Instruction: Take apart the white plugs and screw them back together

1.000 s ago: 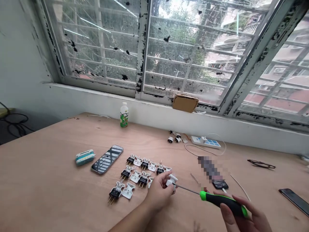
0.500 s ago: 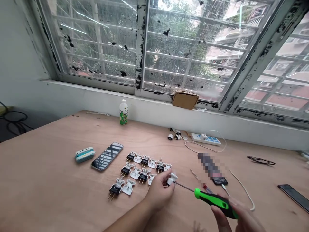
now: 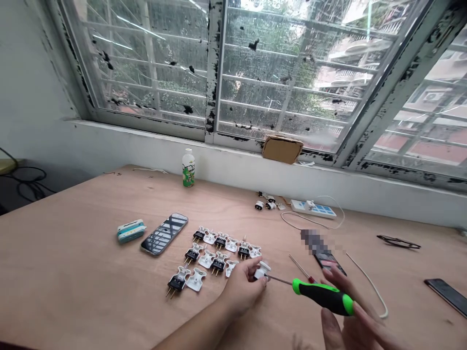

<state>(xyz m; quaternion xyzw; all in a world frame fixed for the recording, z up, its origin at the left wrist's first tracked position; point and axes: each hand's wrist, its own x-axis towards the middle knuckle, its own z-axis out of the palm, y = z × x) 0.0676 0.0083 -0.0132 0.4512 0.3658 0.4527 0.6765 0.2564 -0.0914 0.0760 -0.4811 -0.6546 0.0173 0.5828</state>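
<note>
Head view: a barred window (image 3: 292, 82) rises behind the wooden table (image 3: 91, 291). My right hand (image 3: 368, 328) spreads loosely round the handle end of a green-and-black screwdriver (image 3: 323, 296); I cannot tell how firmly. Farther off are a power strip (image 3: 324, 212) holding a white adapter (image 3: 310, 204), a green-labelled bottle (image 3: 188, 170), contents unclear, and a smartphone (image 3: 164, 235). Beside rows of opened black-and-white plug shells (image 3: 178, 281), my left hand (image 3: 242, 287) pinches a small white plug casing (image 3: 261, 270), the screwdriver's shaft reaching its side.
</note>
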